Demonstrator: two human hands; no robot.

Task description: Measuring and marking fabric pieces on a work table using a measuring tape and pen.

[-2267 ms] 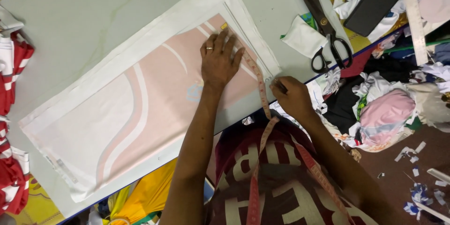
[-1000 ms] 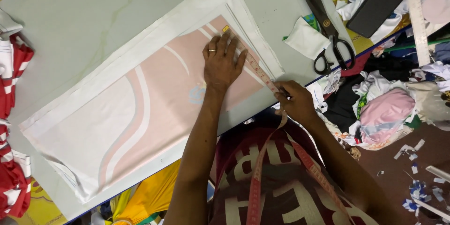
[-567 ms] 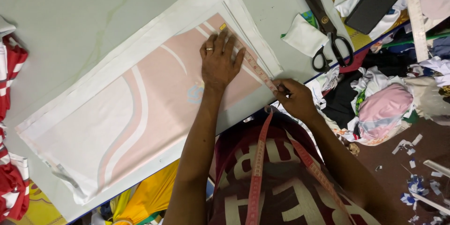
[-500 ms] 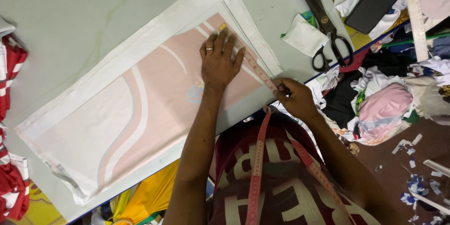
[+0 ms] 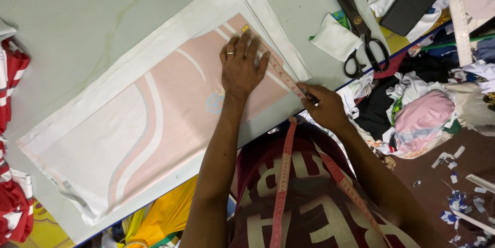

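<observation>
A folded pink and white fabric panel (image 5: 154,119) lies flat on the pale table (image 5: 93,16). My left hand (image 5: 241,67) presses palm down on its right end, fingers spread, pinning one end of a measuring tape (image 5: 278,68). My right hand (image 5: 324,106) pinches the same tape at the fabric's near right corner, so the tape runs taut along the fabric's short edge. The rest of the tape hangs around my neck over a dark red shirt.
Black scissors (image 5: 361,31) and a small white cloth piece (image 5: 335,39) lie on the table to the right. A heap of mixed fabric scraps (image 5: 428,108) fills the right side. Red and white cloth (image 5: 13,134) sits at the left edge. Paper snippets dot the floor.
My right hand has taken up the tape and pulled it straight along the fabric's short edge; my left hand has stayed pressed on the fabric.
</observation>
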